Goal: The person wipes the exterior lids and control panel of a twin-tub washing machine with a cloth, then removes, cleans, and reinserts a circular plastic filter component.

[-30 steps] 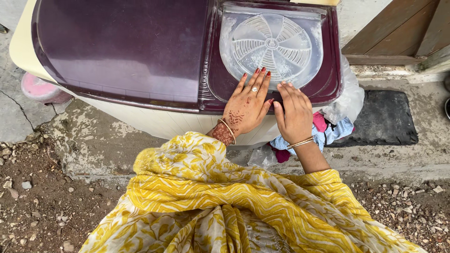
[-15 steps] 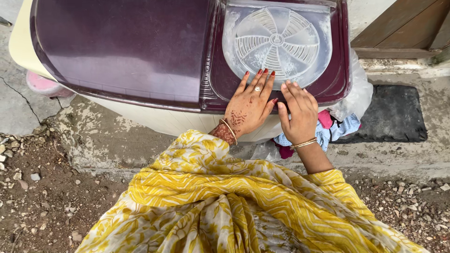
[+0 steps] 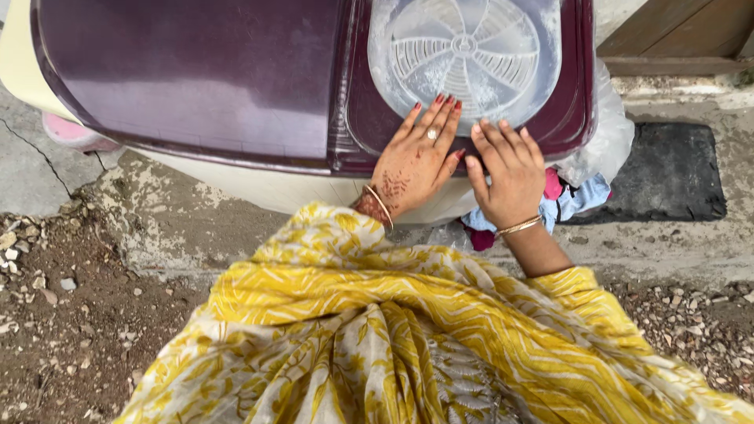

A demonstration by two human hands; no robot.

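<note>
both hands [image 3: 463,161] flat on clear lid [image 3: 471,47] near edge.

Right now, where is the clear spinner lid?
In the head view, the clear spinner lid sits top right on the maroon washing machine, just beyond the fingertips of both hands.

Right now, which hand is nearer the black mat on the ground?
Right. The right hand rests on the clear round lid at its near edge, on the side toward the black mat. The left hand lies flat beside it, farther from the mat.
</note>
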